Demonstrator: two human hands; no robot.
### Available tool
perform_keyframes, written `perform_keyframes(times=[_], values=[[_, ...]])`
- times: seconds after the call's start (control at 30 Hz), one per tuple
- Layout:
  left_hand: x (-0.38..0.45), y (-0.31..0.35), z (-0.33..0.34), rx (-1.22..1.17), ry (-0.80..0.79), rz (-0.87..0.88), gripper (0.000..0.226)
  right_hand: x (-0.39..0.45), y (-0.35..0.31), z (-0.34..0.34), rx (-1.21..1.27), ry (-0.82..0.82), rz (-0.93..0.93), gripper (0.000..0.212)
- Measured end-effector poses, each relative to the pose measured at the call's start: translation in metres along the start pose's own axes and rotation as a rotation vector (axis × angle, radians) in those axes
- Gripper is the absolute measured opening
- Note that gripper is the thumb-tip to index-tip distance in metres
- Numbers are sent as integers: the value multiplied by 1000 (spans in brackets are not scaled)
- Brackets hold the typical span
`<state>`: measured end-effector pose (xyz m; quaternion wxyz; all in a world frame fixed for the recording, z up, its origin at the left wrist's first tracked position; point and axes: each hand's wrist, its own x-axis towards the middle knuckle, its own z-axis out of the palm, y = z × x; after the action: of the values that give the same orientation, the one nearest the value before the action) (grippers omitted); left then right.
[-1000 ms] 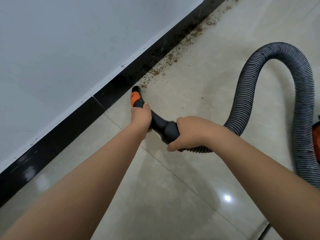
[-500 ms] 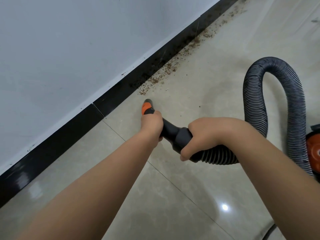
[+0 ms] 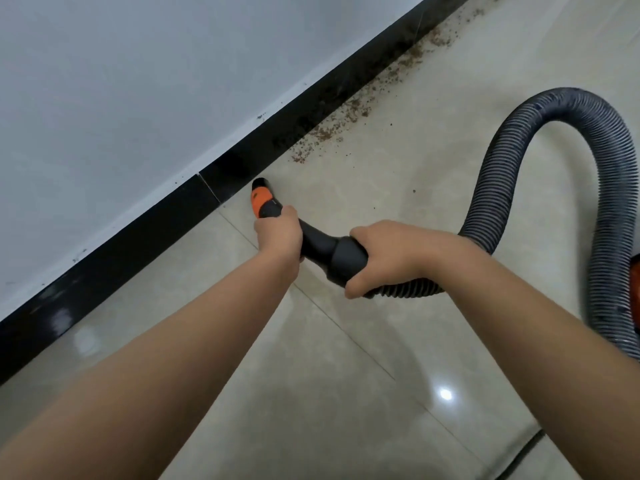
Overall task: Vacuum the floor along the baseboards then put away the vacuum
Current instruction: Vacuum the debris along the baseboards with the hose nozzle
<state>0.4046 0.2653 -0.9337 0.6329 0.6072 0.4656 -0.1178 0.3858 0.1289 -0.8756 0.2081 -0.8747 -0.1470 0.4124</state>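
Note:
I hold a black vacuum nozzle with an orange band near its tip. My left hand grips the nozzle just behind the orange band. My right hand grips the black cuff where the ribbed grey hose joins. The tip sits on the pale tiled floor right beside the black baseboard. Brown crumbs lie scattered along the baseboard beyond the tip. The hose arches up and curves down to the orange vacuum body at the right edge.
A white wall rises above the baseboard on the left. A dark cable crosses the floor at the bottom right. A few stray crumbs lie out on the tiles.
The nozzle pulled back from the crumbs and away from the baseboard, then moved back against the baseboard short of the crumb patch. Both hands kept their grip.

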Motion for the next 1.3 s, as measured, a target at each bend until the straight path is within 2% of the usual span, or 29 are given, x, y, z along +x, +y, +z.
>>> perform_keyframes(times=[0.07,0.13,0.33,0.47,0.57,0.73,0.87,1.03,1.1,1.17,1.3], values=[[-5,-8,-6,-150,24,-41,43,-4,2,-3,-28,-24,-24,29],[-11,-16,-11,-202,87,-49,44,-7,3,-1,-42,-58,-39,30],[-15,-33,-33,-187,169,-31,48,-5,-7,17,-74,-117,-71,29],[-3,-26,-46,-159,171,-20,47,5,-20,25,-75,-91,-86,27],[10,-16,-49,-140,143,-30,44,14,-28,28,-67,-60,-82,25],[16,-11,-42,-113,108,-18,47,13,-26,21,-85,-42,-38,35],[17,-2,-32,-128,-40,-49,45,6,-22,12,-75,-27,2,39],[16,2,-17,113,-228,-66,46,0,-7,-5,-75,-46,49,43],[16,4,-9,125,-272,-66,48,0,0,-8,-82,-42,81,43],[11,9,-1,76,-295,-79,48,1,3,-13,-70,-53,96,41],[4,22,5,4,-239,-99,46,8,2,-24,-78,-27,73,34]])
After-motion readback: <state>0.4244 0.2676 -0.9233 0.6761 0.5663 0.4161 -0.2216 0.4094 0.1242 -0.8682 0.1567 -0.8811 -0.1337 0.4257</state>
